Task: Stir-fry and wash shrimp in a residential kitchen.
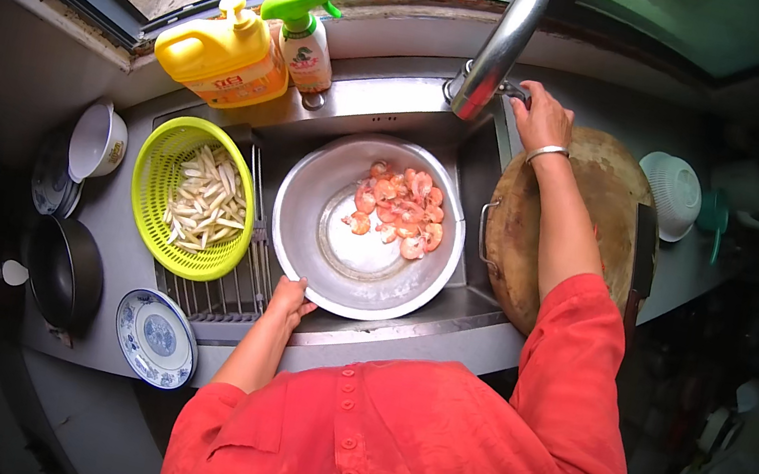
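Observation:
A large metal basin (370, 289) sits in the steel sink, with pink shrimp (407, 208) heaped toward its right side. My left hand (292, 301) grips the basin's near left rim, thumb on top. At the back right, my right hand (544, 117) is on the lever handle (515, 92) of the steel faucet (500, 49); no water stream shows under the spout. Left of the basin, a yellow-green plastic colander (143, 218) holds pale, slender pieces of food (206, 203) and rests over a wire drying rack (235, 299).
A round wooden cutting board (588, 175) with a knife (644, 246) lies right of the sink, beside a white basket (668, 196). Yellow jug (227, 62) and spray bottle (305, 53) stand behind. A bowl (99, 142), dark pot (65, 273) and patterned plate (156, 338) line the left.

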